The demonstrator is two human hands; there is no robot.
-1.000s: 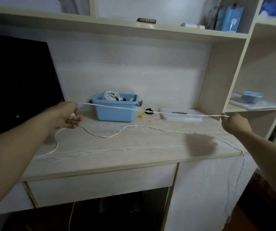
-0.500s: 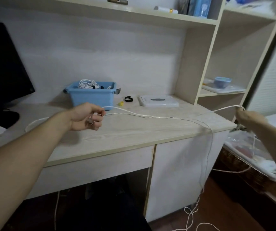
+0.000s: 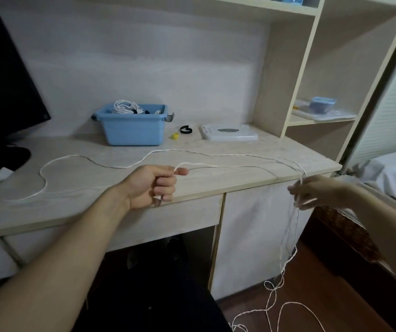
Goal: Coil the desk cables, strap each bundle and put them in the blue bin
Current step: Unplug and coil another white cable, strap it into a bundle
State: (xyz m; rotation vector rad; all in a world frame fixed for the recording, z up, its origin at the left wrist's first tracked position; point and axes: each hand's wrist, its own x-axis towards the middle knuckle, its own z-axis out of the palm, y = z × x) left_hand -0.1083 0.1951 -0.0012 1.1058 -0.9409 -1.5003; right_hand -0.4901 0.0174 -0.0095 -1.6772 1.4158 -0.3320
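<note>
Desk: pale wood desktop [image 3: 216,185] across mid-frame.
Cable: white cable [image 3: 110,165] loops over the desk, then drops off the right edge.
Left hand [image 3: 152,185]: fingers curled, pinching the cable.
Right hand [image 3: 316,194]: lower right, fingers round the hanging strands.
Bin: blue bin [image 3: 132,129], centre back, holds coiled cable.

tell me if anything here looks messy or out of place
Yes: the white cable runs off the desk edge past the right hand and lies in loose tangled loops on the floor. The left hand pinches one end.
</note>
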